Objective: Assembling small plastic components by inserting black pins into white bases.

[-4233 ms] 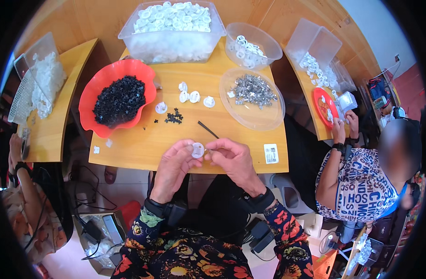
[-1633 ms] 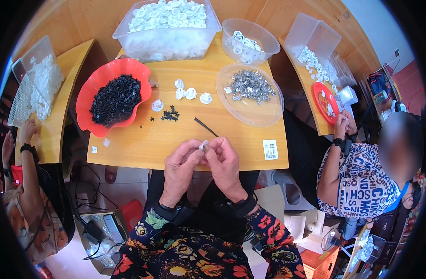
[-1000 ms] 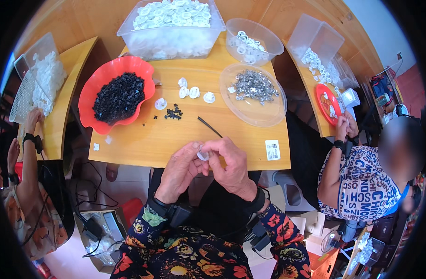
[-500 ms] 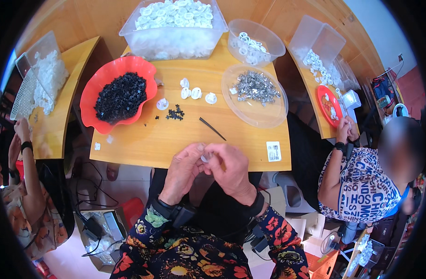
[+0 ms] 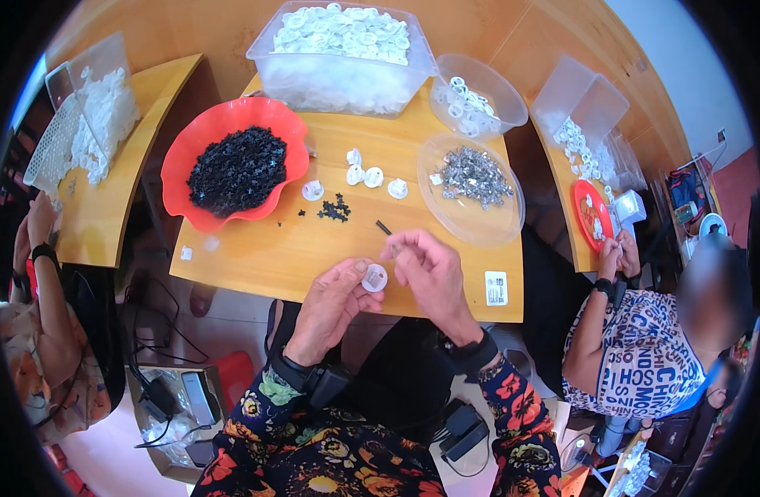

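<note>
A small round white plastic part [image 5: 374, 278], with a clear-looking centre, is pinched between the thumb and fingers of my left hand [image 5: 334, 300] by the table's front edge. My right hand [image 5: 432, 272] is just to its right, its fingers curled together over a thin black stick [image 5: 383, 227]. Only the far tip of that stick shows; my fingers hide the rest. Beyond my hands lie a little pile of small black pieces [image 5: 335, 209] and several white round parts [image 5: 373, 177], with one more white part [image 5: 313, 190] nearer the pile.
A red wavy bowl [image 5: 295, 137] of black pieces stands left. At the back are a clear bin [image 5: 338, 83] of white parts and a round clear tub [image 5: 513, 120]. A clear tray [image 5: 446, 217] holds silvery metal pieces. People work at side tables, left and right.
My right hand has come away from the white part and moved forward and right onto the black stick. My left hand keeps the part, its round face now visible. The view has shifted slightly.
</note>
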The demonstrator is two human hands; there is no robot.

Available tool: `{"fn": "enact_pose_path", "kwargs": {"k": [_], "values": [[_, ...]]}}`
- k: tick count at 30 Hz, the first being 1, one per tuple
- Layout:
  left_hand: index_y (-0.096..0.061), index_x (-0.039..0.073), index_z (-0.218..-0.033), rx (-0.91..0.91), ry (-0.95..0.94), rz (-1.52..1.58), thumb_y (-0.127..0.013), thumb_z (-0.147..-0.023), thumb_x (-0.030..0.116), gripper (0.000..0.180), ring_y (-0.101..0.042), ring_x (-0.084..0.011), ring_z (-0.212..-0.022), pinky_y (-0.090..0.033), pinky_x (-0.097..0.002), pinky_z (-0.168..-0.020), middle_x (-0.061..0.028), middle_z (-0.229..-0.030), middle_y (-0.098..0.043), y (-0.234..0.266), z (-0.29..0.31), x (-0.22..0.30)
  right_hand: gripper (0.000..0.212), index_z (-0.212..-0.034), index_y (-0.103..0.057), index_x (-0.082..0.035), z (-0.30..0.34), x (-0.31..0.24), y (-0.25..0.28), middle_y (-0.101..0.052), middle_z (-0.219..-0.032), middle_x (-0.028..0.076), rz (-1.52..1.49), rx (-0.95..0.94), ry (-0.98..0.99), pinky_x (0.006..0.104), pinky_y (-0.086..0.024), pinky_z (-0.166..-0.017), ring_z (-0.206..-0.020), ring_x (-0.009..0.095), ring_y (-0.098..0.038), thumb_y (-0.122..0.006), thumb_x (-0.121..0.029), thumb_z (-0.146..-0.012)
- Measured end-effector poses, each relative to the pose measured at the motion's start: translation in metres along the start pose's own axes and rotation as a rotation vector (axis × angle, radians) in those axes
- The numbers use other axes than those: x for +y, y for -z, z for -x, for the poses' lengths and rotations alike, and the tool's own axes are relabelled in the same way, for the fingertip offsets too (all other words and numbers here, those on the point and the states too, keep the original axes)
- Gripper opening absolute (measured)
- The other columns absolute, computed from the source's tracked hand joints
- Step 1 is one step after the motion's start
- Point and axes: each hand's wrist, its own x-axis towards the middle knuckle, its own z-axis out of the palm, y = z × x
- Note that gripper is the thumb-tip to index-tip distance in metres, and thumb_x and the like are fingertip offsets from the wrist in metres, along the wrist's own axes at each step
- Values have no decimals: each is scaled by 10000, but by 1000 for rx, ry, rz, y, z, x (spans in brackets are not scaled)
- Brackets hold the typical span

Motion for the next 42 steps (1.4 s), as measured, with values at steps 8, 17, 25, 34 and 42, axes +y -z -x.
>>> {"fn": "enact_pose_path", "kwargs": {"k": [8,17,25,34,42], "values": [[-528,-35,-1133,1,15,9,-446,-997,216,297,-621,-162,-835,-531,-300,-747,-93,-979,-603,7,4,12,102,-910,-645,-3,-65,9,-22,-648,-847,121,560,-89,390,330,-488,-602,-673,258,-627,-588,-28,-829],[-539,-38,-1142,9,26,79,-444,-997,203,297,-622,-161,-818,-531,-295,-741,-97,-967,-613,17,6,9,122,-894,-640,-16,-77,13,-30,-564,-784,131,868,-231,476,420,-489,-629,-712,344,-598,-614,-48,-779],[-544,-42,-1149,20,23,54,-442,-997,201,304,-617,-156,-825,-526,-292,-742,-83,-973,-609,14,9,9,47,-745,-561,-19,-58,10,-22,-530,-726,127,989,-203,591,402,-464,-577,-656,311,-573,-604,-31,-729],[-555,-33,-1119,26,9,-42,-450,-991,198,285,-614,-159,-808,-522,-301,-730,-96,-956,-619,10,7,8,15,-742,-566,-38,-17,12,5,-543,-729,106,926,-59,496,408,-450,-578,-658,308,-574,-571,-26,-750],[-565,-35,-1086,75,-46,-65,-448,-988,184,267,-617,-167,-776,-524,-305,-706,-113,-928,-631,8,8,18,24,-779,-594,-43,-13,18,5,-567,-738,111,763,91,444,418,-468,-591,-663,314,-579,-577,-53,-766]]}}
